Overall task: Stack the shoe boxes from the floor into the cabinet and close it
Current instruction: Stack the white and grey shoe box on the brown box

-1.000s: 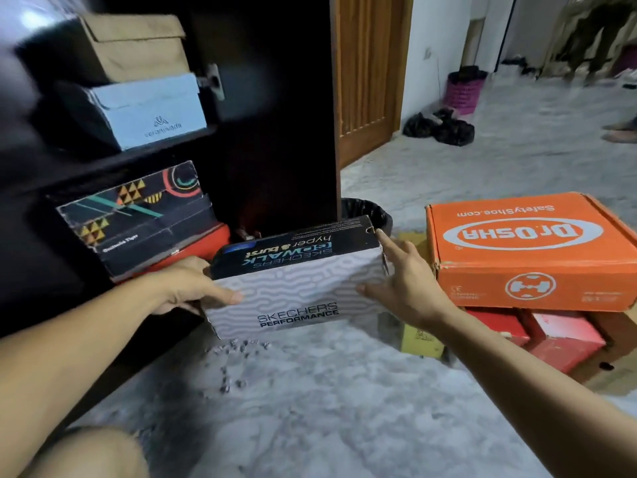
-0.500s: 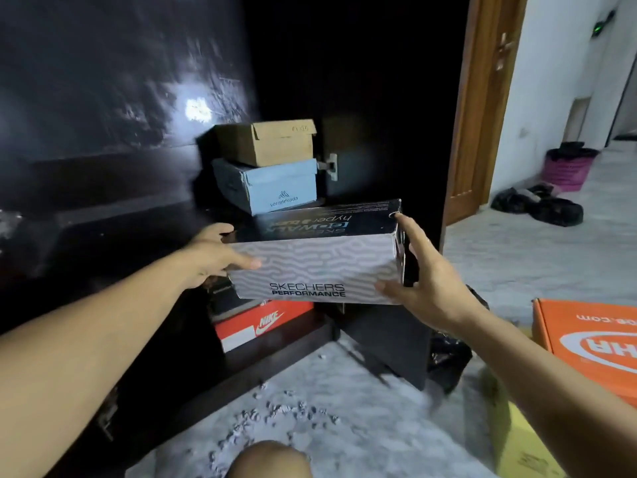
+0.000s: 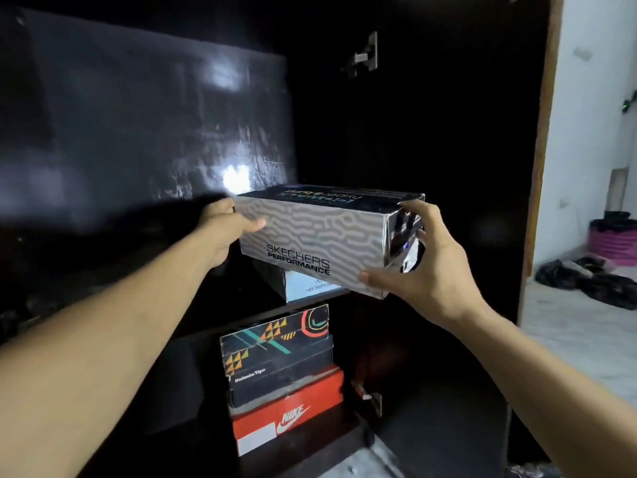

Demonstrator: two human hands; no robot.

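I hold a grey wavy-patterned Skechers shoe box point(image 3: 310, 243) with a black lid in front of the dark cabinet's point(image 3: 148, 132) upper shelf. My left hand point(image 3: 224, 232) grips its left end and my right hand point(image 3: 420, 270) grips its right end. Just beneath it a pale blue box point(image 3: 310, 288) peeks out on the shelf. Whether the Skechers box rests on anything I cannot tell. On the lower shelf a black patterned Onitsuka Tiger box point(image 3: 275, 353) lies on a red Nike box point(image 3: 286, 419).
The cabinet's open dark door point(image 3: 448, 167) with hinges point(image 3: 362, 58) stands right of the boxes. A wooden door frame point(image 3: 541, 167) runs past it. Black bags point(image 3: 586, 281) and a pink basket point(image 3: 613, 239) sit on the marble floor point(image 3: 579, 357) at far right.
Both hands have lifted the Skechers box from the floor up to the upper shelf level, over the pale blue box. My view has risen with it; the orange box left the view.
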